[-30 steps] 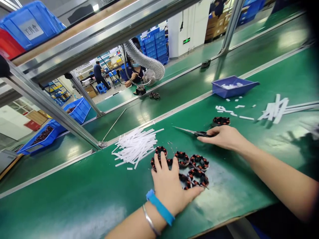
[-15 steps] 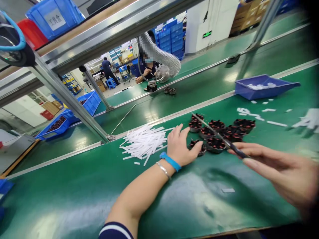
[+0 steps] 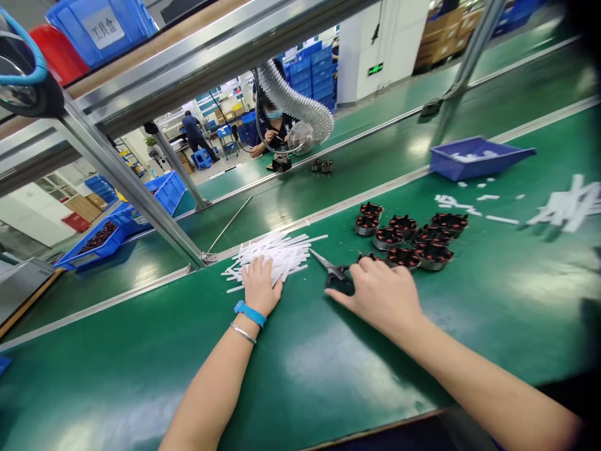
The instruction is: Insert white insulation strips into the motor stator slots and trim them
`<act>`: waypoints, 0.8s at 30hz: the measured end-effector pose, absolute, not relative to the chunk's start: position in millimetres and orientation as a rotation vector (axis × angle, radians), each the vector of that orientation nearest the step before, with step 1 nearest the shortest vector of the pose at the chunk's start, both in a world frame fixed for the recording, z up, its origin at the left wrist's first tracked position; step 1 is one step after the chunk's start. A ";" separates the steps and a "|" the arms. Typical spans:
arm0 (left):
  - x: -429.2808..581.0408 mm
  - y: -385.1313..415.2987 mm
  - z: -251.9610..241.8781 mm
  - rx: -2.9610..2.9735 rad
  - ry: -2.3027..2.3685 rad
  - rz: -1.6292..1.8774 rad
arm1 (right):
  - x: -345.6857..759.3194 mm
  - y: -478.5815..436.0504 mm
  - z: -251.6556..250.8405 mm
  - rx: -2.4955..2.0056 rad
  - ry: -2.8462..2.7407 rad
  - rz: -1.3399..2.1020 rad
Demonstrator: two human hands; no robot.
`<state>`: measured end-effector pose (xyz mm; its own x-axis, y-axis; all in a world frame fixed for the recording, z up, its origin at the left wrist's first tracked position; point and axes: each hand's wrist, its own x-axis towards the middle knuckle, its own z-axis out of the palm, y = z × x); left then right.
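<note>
My left hand (image 3: 260,291) lies palm down on the near side of a loose pile of white strips (image 3: 288,250), fingers stretched out and touching it. No strip is visibly gripped. A pair of scissors (image 3: 332,269) with dark handles is in my right hand (image 3: 382,291), its blades pointing left towards the pile. Part of the handle is hidden under my fingers. Just beyond that hand stands a cluster of round metal-sided motor stators (image 3: 404,257) with black and copper-red tops. One stator is partly covered by my right hand.
A blue scoop-shaped bin (image 3: 474,166) with white pieces stands at the back right. White scraps (image 3: 455,203) and wider strips (image 3: 568,203) lie near it. A metal post (image 3: 136,188) rises at the left. Across the line sits a co-worker (image 3: 270,128) near a flexible silver duct (image 3: 305,113).
My left hand has moved left from the stators onto the strip pile. My right hand has swung left and down with the scissors, from over the stators to their near left side.
</note>
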<state>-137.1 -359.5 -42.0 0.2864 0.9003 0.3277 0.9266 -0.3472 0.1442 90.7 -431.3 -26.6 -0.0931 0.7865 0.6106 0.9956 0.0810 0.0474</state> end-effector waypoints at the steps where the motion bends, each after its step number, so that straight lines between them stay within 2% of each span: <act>1: -139.6 -362.7 -42.5 -2.465 -1.738 -0.599 | 90.9 -435.0 -30.0 -1.748 -1.959 -0.647; 11: -181.0 -442.4 -37.7 -2.706 -1.542 -1.242 | 158.1 -425.0 -61.4 -1.632 -2.054 -0.533; 16: -168.0 -470.9 -15.5 -2.893 -2.032 -1.511 | 116.6 -445.4 -38.0 -1.379 -2.192 -0.486; 19: -152.3 -478.5 -11.9 -2.973 -2.424 -1.557 | 65.2 -467.7 -28.4 -1.008 -2.386 -0.356; 22: -149.1 -477.4 -21.1 -2.854 -2.632 -1.700 | 28.5 -477.2 -24.7 -0.845 -2.413 -0.212; 24: -155.4 -472.7 -29.3 -2.841 -2.765 -1.888 | 22.8 -468.2 -22.2 -0.762 -2.441 0.005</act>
